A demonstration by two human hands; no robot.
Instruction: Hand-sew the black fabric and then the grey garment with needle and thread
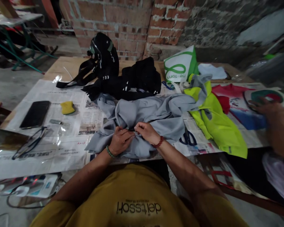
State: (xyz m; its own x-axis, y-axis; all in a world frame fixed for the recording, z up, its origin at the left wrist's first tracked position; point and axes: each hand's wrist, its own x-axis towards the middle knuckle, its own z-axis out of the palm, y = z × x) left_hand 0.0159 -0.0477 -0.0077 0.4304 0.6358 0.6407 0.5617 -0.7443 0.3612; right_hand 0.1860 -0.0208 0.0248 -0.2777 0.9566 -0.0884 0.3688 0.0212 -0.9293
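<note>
A crumpled grey garment [156, 110] lies in front of me on the newspaper. My left hand [120, 140], with a green bead bracelet, is closed on its near part. Close beside it, my right hand [147, 131], wearing a red bracelet, is closed in a pinch at the same cloth. The fingertips of both hands nearly meet; anything small between them is too blurred to make out. Dark-handled scissors [188, 138] lie right of the garment, partly under it. A neon yellow garment [217, 123] with grey parts touches its right end.
Black cloth [142, 75] and a black bag [105, 55] lie behind. A green-white bag [181, 66] stands at the back. Leftward are a phone [35, 114], sponge [67, 107] and glasses [33, 142]. At right, another person's hand [267, 107] is over a red-blue shirt [241, 104].
</note>
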